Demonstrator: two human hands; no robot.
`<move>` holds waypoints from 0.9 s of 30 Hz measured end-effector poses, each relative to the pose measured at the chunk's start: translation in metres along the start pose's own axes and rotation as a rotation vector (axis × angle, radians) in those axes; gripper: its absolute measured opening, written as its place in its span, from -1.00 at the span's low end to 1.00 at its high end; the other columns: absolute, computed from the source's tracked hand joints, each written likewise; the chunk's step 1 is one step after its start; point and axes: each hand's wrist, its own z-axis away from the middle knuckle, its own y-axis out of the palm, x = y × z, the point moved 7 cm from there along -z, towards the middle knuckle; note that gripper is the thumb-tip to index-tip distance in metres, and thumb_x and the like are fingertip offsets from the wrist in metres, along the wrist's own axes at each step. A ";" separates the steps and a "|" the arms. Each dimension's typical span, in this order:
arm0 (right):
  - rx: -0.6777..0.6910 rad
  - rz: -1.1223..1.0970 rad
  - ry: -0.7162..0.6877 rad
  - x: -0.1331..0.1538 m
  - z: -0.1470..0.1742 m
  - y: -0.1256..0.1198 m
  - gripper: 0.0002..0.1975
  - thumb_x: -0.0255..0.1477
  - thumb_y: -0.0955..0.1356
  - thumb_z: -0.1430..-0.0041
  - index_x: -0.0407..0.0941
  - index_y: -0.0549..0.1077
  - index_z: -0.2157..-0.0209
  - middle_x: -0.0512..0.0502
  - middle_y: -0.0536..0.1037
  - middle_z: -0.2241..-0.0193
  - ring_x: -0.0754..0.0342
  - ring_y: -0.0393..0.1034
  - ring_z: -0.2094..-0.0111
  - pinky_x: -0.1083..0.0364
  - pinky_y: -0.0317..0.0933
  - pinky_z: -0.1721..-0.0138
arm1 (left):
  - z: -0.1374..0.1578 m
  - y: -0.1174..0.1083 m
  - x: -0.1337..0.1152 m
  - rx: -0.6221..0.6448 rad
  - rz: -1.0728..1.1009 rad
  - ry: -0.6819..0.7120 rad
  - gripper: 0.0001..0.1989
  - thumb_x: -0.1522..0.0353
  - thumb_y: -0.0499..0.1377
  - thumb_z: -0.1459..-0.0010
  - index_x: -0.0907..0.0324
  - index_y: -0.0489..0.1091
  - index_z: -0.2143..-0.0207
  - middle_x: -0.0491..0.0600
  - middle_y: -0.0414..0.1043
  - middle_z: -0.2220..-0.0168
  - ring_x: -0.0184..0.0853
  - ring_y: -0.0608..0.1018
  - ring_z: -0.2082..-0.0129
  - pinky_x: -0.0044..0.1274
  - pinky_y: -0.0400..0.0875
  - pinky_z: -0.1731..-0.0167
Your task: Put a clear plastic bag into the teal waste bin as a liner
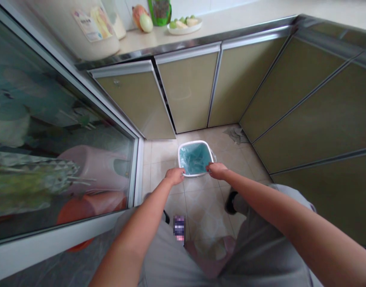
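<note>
A small trash bin (194, 142) with a pale rim stands on the tiled floor in front of the cabinets. Inside it a thin bluish-green plastic bag (196, 158) lines the walls, and a bit of clear film shows outside the right side. At the near left corner my left hand (175, 176) is closed on the edge. My right hand (218, 170) grips the near right corner, fingers curled over the rim. Whether the fingertips pinch the bag's edge along with the rim is too small to tell.
Cabinet doors line the back and right; the leftmost door (135, 99) stands slightly ajar. A grey cloth (237, 134) lies in the floor corner. Left is a glass sliding door (66, 139). On the counter are a large plastic container (81, 32) and a plate of fruit (185, 28).
</note>
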 end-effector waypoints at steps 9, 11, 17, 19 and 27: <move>0.016 -0.021 0.014 -0.005 -0.006 0.005 -0.71 -0.44 0.34 -0.28 0.01 0.60 0.02 -0.20 0.56 -0.06 -0.13 0.52 0.00 0.05 0.34 0.07 | -0.007 0.011 -0.006 0.031 -0.095 -0.028 -0.68 0.32 0.16 -0.25 -0.06 0.55 -0.01 -0.03 0.62 0.01 -0.14 0.61 -0.04 -0.37 0.47 -0.01; 0.017 -0.030 0.018 -0.005 -0.005 0.004 -0.71 -0.44 0.34 -0.28 0.00 0.60 0.02 -0.20 0.56 -0.07 -0.13 0.52 0.00 0.05 0.34 0.07 | -0.008 0.011 -0.006 0.023 -0.090 -0.030 -0.71 0.32 0.16 -0.25 -0.05 0.56 0.02 -0.01 0.62 0.00 -0.13 0.61 -0.04 -0.35 0.46 -0.03; -0.002 -0.060 0.016 -0.004 0.001 -0.001 -0.70 -0.42 0.33 -0.28 -0.02 0.61 0.02 -0.21 0.56 -0.06 -0.13 0.51 -0.01 0.07 0.33 0.07 | -0.002 0.006 -0.009 -0.020 -0.055 0.002 -0.75 0.35 0.14 -0.27 0.00 0.58 0.09 0.06 0.60 -0.01 -0.07 0.61 -0.03 -0.30 0.43 -0.05; -0.020 -0.066 0.011 -0.002 0.005 -0.005 -0.70 -0.42 0.33 -0.28 -0.02 0.61 0.02 -0.20 0.56 -0.05 -0.11 0.52 0.01 0.08 0.32 0.10 | 0.004 0.001 -0.009 -0.047 -0.034 0.011 -0.75 0.34 0.13 -0.28 0.00 0.58 0.08 0.07 0.59 -0.01 -0.06 0.60 -0.02 -0.30 0.43 -0.04; -0.169 -0.118 -0.035 0.004 0.030 -0.063 -0.75 -0.39 0.33 -0.25 -0.03 0.61 0.10 -0.13 0.62 0.03 -0.04 0.52 0.10 0.14 0.27 0.18 | 0.033 -0.050 0.001 -0.249 0.088 -0.051 -0.67 0.26 0.14 -0.31 -0.05 0.45 -0.11 -0.01 0.59 0.03 -0.18 0.60 0.06 -0.42 0.41 0.06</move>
